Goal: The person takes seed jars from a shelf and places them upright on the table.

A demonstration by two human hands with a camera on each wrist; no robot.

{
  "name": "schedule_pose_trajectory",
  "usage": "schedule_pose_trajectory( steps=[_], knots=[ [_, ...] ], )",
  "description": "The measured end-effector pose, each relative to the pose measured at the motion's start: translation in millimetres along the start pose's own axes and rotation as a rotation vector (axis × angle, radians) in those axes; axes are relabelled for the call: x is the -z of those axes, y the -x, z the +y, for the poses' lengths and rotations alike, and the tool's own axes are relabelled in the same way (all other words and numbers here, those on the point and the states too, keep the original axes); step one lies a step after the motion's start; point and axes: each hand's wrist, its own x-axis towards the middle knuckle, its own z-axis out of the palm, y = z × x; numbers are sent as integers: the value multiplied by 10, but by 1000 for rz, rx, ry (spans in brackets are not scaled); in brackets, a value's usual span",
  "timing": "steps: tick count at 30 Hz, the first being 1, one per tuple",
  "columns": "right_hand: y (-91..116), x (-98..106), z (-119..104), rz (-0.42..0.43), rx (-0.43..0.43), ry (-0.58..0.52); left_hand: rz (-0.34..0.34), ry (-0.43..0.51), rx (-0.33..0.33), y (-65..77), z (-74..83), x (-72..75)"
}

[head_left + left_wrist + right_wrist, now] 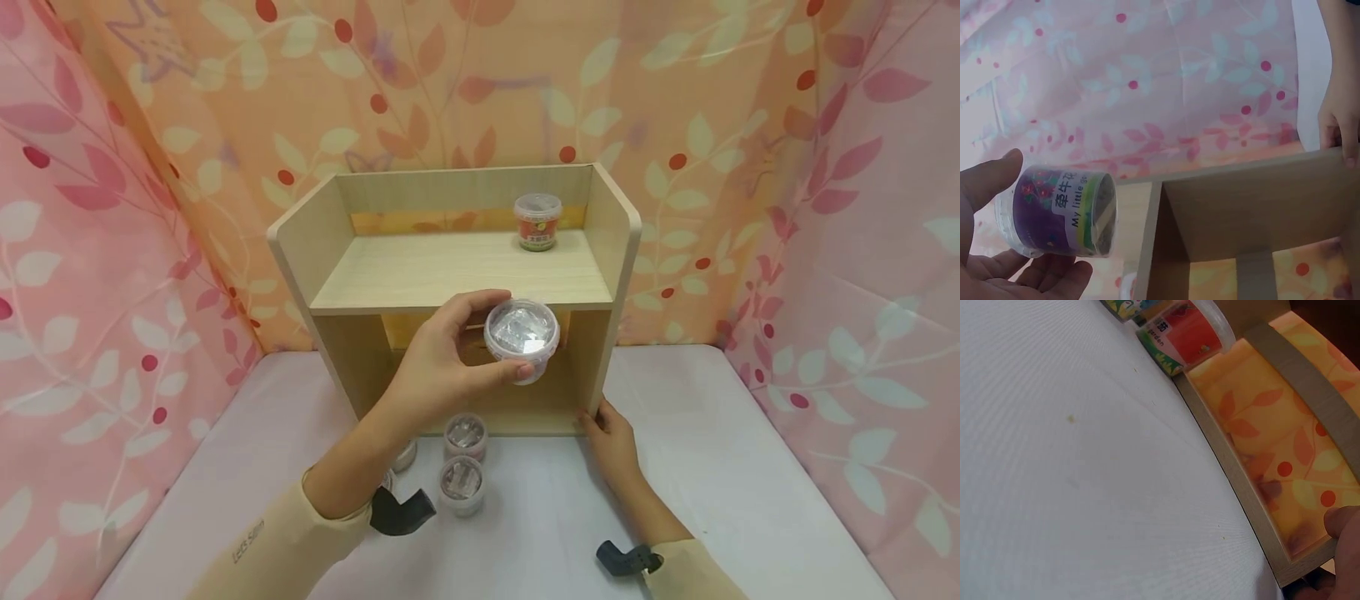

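Observation:
In my left hand (435, 358) is a small clear plastic tub (522, 333), gripped between thumb and fingers in front of the shelf's upper board. The left wrist view shows the tub's purple flower label (1041, 206), with the tub tipped on its side in that picture. My right hand (615, 446) grips the lower front edge of the right side panel of a pale wooden shelf (450, 271). Its thumb (1338, 522) lies against the panel's inner side in the right wrist view, and the other fingers are partly hidden.
A red-labelled tub (537, 229) stands at the right of the upper board. Several tubs are on the white table (675, 500) before the shelf, including a front tub (461, 483) and one behind it (465, 435); my left arm partly covers others. Floral curtains (480, 83) surround the table.

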Motion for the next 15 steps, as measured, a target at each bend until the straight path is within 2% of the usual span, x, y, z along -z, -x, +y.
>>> schedule_pose_trajectory(
  steps=[6,15],
  knots=[
    [2,13,-15,-5,-1,19,14,-20,19,87,-186,-112],
    [40,5,-104,8,-7,4,10,28,139,142,-522,-316]
  ],
)
